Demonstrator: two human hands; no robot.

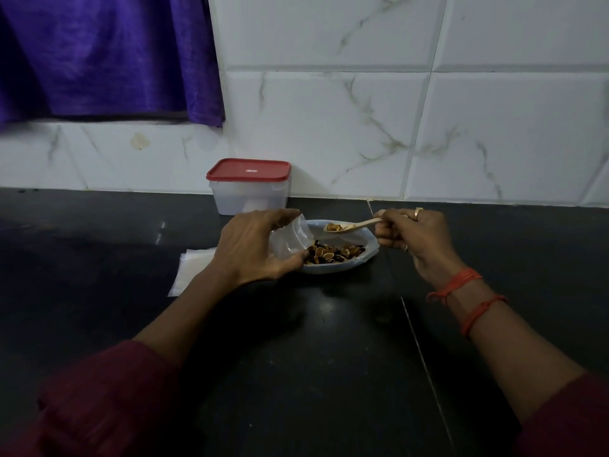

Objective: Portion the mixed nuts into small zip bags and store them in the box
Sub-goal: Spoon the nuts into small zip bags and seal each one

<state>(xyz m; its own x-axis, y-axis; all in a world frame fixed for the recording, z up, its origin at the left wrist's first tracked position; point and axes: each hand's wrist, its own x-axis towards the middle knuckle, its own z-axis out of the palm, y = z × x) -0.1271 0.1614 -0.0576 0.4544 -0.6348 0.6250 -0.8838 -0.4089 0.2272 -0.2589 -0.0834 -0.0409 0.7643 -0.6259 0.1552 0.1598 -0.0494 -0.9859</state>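
Left hand (255,247) grips the zip bag (290,237) at the bowl (361,260) edge. Right hand (410,237) pinches the loaded spoon (351,225) above the bowl, presumably so spills fall back.

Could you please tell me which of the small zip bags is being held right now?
The clear bag gripped by the left hand, beside the nuts; the spare bags lie flat on the counter, untouched.

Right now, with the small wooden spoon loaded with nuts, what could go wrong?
1. Only the left hand holds the clear plastic zip bag, so its mouth may sag and nuts from the small wooden spoon in the right hand may miss it and hit the black counter.
2. The translucent box with the red lid is closed, and both hands are busy.
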